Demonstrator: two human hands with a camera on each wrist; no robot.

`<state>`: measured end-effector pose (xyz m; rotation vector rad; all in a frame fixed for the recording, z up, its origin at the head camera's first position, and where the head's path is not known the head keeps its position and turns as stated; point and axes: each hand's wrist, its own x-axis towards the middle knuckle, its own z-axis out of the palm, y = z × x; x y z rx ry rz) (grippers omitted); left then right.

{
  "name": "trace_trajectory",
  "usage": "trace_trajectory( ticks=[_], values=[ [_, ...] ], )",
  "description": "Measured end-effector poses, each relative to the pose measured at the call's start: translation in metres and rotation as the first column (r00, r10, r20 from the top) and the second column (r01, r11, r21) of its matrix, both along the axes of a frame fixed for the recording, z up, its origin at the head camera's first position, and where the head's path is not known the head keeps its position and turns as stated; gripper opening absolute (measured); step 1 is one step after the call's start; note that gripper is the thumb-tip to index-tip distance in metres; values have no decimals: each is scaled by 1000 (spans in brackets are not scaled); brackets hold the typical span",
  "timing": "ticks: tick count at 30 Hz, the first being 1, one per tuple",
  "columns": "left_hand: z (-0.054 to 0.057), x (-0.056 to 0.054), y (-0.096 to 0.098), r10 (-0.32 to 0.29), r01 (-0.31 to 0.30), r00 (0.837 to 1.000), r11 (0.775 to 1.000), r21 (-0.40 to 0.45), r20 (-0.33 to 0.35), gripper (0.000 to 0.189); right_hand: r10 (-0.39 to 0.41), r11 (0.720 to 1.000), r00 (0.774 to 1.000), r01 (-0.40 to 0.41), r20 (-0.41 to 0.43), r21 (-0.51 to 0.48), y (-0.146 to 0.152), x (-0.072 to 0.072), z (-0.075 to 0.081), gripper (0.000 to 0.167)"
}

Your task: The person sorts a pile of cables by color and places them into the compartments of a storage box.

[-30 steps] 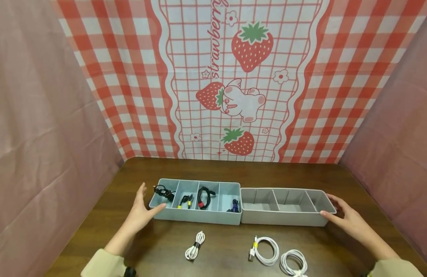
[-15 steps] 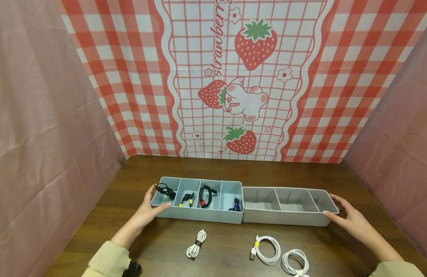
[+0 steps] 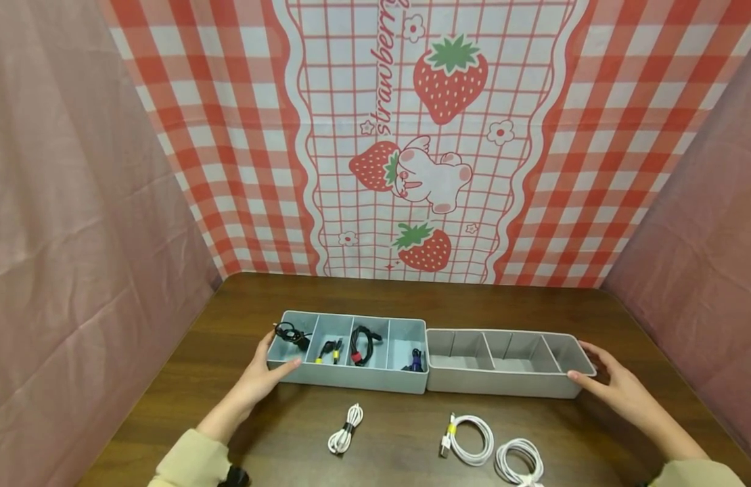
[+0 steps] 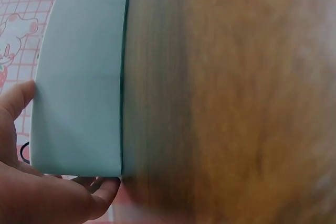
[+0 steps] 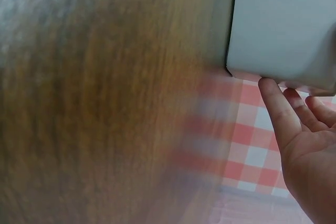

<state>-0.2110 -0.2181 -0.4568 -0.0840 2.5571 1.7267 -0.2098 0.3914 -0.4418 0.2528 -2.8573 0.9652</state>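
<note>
A pale blue divided storage box (image 3: 357, 379) stands end to end with a grey divided storage box (image 3: 503, 384) on the table. My left hand (image 3: 258, 377) holds the blue box's left end, thumb at the front rim and fingers around the end wall. At the far right end of the grey box, my right hand (image 3: 616, 387) holds on the same way, its thumb over the front rim. In the right wrist view the fingers (image 5: 281, 111) touch the end wall. Black cables (image 3: 295, 336) and a purple-tied cable (image 3: 415, 360) lie in the blue box's compartments. The grey box's compartments hold nothing visible.
Before the boxes lie a white cable with a black tie (image 3: 346, 429), a coiled white cable with a yellow tie (image 3: 473, 439) and another white coil (image 3: 519, 460). A strawberry-print checked cloth (image 3: 381, 223) hangs behind the wooden table (image 3: 412, 297), with pink cloth at both sides.
My left hand has moved in to the right and taken hold of the blue box's left end. My right hand stays on the grey box. The view has shifted slightly.
</note>
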Motion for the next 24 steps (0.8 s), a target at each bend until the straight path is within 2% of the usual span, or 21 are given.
trace_trajectory(
  ticks=[5, 9, 17, 21, 24],
  values=[
    [1, 5, 4, 28, -30, 996, 999, -15, -83, 87, -2, 1000, 1000, 2, -18, -1, 0, 1, 0, 70],
    [4, 4, 4, 36, -39, 993, 999, -24, -111, 84, -1, 1000, 1000, 1, -22, -5, -1, 1, 0, 70],
    [19, -16, 3, -42, 35, 996, 996, -82, -76, 84, 1, 1000, 1000, -1, -29, -7, -2, 2, 1, 70],
    [21, -26, -3, -51, 48, 998, 996, -75, -41, 84, 1, 1000, 1000, -2, -27, -7, -2, 3, 1, 70],
    [19, -27, -8, -60, 60, 998, 995, -74, 5, 88, 2, 1000, 1000, -2, -28, -10, -2, 3, 1, 70]
  ],
)
